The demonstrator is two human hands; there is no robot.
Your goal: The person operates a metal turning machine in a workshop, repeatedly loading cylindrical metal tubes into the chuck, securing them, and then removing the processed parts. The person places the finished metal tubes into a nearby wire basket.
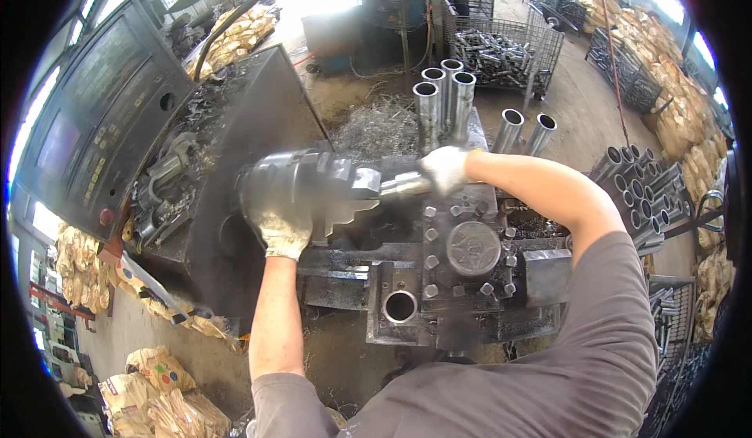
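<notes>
A dark lathe chuck (286, 183) with stepped jaws (352, 187) sits left of the middle. My left hand (283, 233), in a dirty white glove, grips the chuck's near side; part of its fingers blends into the dark metal. Between the jaws and my right hand (446, 168) runs a bright metal tube (403, 185). The gloved right hand is closed round the tube's right end, slightly blurred. Just nearer than that hand stands the square tool post (472, 248), with bolts along its edges. Another tube (400, 306) stands upright in the carriage.
Several upright tubes (462, 97) stand behind my right hand, and more tubes (642, 191) are stacked at right. Metal shavings (376, 128) lie beyond the chuck. A control panel (98, 124) rises at left. Wire cages (505, 50) of parts and sacks (160, 395) surround the machine.
</notes>
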